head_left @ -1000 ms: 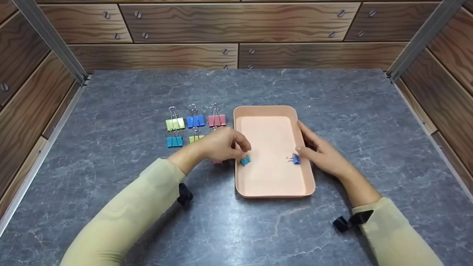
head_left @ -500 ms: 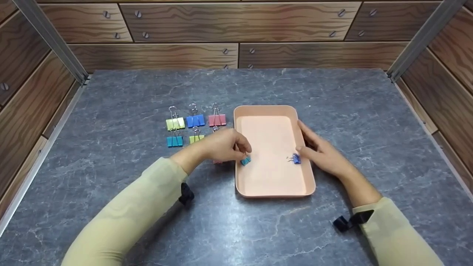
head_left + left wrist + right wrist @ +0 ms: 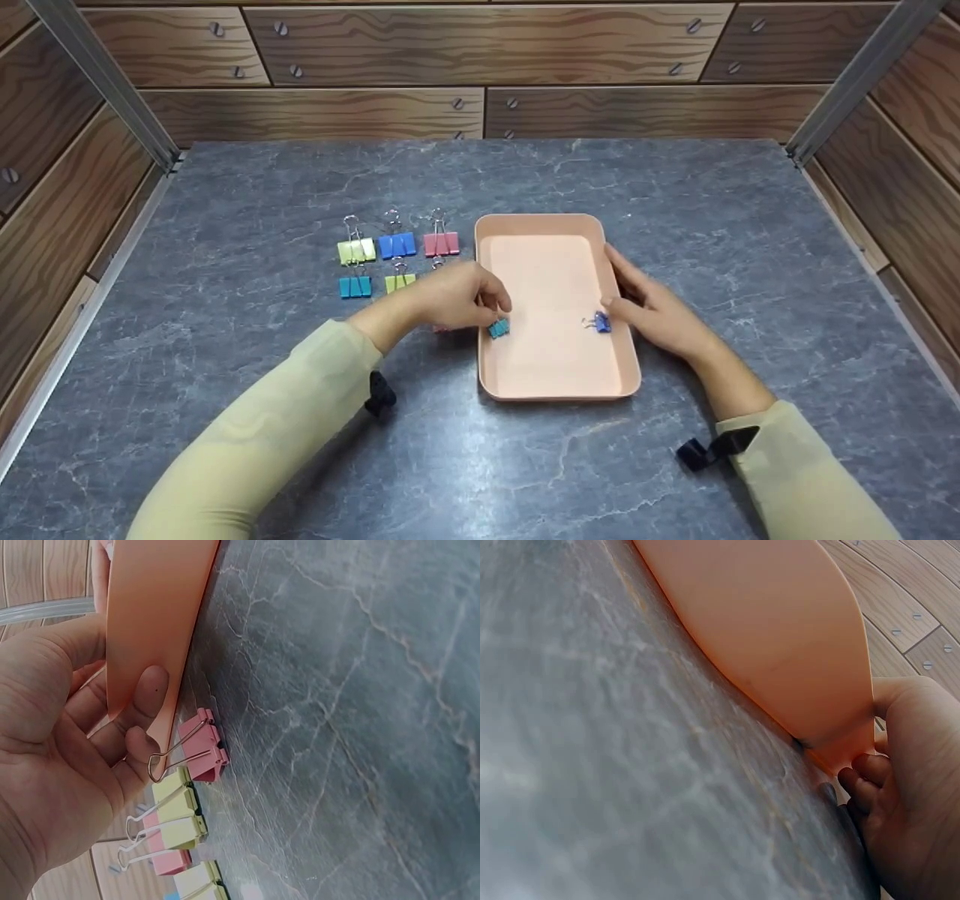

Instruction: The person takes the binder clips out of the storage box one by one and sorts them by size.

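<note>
A peach tray (image 3: 551, 360) lies lengthwise on the table. Over its left rim reaches my left hand (image 3: 457, 294), thumb and forefinger pinching a small teal binder clip (image 3: 499, 328) just inside the wall. The left wrist view hides that clip behind the tray wall; the other fingers curl outside it. My right hand (image 3: 660, 319) grips the tray's right side, thumb over the rim and fingers along the outside. Close below that thumb, a small blue binder clip (image 3: 602, 322) sits inside the tray, its wire handles pointing left.
Left of the tray stand several binder clips in rows: yellow (image 3: 356, 251), blue (image 3: 396, 246), red (image 3: 441, 244), larger teal (image 3: 355, 287) and yellow-green (image 3: 400, 283). My left hand partly covers others; a pink clip (image 3: 201, 746) shows beneath it. Wood-patterned panels (image 3: 480, 45) enclose the table.
The teal clip has turned slightly at my left fingertips, and that hand has shifted a touch to the right. My right hand, the tray and the blue clip have stayed in place.
</note>
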A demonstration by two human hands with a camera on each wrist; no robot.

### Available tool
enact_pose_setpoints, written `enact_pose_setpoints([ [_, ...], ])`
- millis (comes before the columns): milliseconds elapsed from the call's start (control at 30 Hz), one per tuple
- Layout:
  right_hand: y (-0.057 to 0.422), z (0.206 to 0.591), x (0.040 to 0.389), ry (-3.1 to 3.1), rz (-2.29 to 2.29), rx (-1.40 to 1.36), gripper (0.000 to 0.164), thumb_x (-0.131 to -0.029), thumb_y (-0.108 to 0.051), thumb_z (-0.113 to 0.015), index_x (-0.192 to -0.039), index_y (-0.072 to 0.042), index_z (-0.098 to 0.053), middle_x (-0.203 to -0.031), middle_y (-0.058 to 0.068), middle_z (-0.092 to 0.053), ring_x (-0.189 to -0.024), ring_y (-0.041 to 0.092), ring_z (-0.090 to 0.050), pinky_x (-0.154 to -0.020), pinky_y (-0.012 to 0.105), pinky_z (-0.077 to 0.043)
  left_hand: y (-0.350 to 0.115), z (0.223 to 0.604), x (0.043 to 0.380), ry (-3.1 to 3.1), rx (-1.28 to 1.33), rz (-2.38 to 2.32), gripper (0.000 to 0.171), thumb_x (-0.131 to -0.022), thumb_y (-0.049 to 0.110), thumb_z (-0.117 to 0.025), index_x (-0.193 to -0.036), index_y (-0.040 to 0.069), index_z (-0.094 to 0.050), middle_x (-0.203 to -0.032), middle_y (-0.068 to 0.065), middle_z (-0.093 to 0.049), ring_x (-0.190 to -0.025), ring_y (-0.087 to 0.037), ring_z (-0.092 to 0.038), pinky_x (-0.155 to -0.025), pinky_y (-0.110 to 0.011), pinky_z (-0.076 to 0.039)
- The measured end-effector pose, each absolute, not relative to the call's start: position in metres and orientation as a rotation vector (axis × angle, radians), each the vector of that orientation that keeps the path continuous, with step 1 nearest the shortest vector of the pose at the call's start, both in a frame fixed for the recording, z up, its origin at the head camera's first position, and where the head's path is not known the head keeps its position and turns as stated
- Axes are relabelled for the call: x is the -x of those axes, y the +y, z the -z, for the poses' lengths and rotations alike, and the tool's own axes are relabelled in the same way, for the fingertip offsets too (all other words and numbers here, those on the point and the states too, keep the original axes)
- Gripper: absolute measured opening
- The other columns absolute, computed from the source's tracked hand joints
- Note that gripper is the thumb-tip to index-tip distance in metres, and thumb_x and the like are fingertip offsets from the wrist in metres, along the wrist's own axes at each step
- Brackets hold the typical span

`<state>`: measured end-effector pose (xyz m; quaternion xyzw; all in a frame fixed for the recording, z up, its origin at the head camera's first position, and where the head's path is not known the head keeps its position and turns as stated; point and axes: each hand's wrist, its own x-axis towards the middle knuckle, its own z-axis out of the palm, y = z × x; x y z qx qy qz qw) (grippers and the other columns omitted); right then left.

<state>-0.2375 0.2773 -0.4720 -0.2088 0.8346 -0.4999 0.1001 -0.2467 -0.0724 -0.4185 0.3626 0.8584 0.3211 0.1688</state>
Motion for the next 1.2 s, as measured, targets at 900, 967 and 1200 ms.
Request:
enact_pose_setpoints([
  [900, 0.277, 0.472, 0.238, 2.466, 1.476, 0.603, 0.078, -0.107, -0.022, -0.065, -0.171, -0.02, -0.021, -0.173, 0.011, -0.024, -0.157, 0.029, -0.026, -0.117, 0.012, -0.024, -0.078, 0.387, 0.244, 2.481, -0.962, -1.099, 0.022, -0.097, 0.003, -0.067, -0.115, 0.001, -0.08, -0.1, -0.005, -0.078, -0.082, -0.014, -0.065, -0.077, -0.029, -0.056],
  [967, 0.277, 0.472, 0.238, 2.464, 1.482, 0.605, 0.078, -0.107, -0.022, -0.065, -0.171, -0.02, -0.021, -0.173, 0.011, -0.024, -0.157, 0.029, -0.027, -0.117, 0.012, -0.024, -0.08, 0.384, 0.243, 2.496, -0.952, -1.124, 0.022, -0.097, 0.003, -0.066, -0.115, 0.003, -0.08, -0.103, -0.004, -0.078, -0.082, -0.013, -0.065, -0.076, -0.029, -0.055],
  [1200, 0.277, 0.473, 0.238, 2.472, 1.484, 0.613, 0.079, -0.106, -0.019, -0.066, -0.171, -0.019, -0.02, -0.173, 0.013, -0.025, -0.157, 0.032, -0.027, -0.118, 0.014, -0.024, -0.094, 0.376, 0.241, 2.532, -0.929, -1.221, 0.022, -0.1, 0.007, -0.067, -0.118, 0.007, -0.08, -0.105, -0.004, -0.079, -0.092, -0.015, -0.069, -0.079, -0.032, -0.057],
])
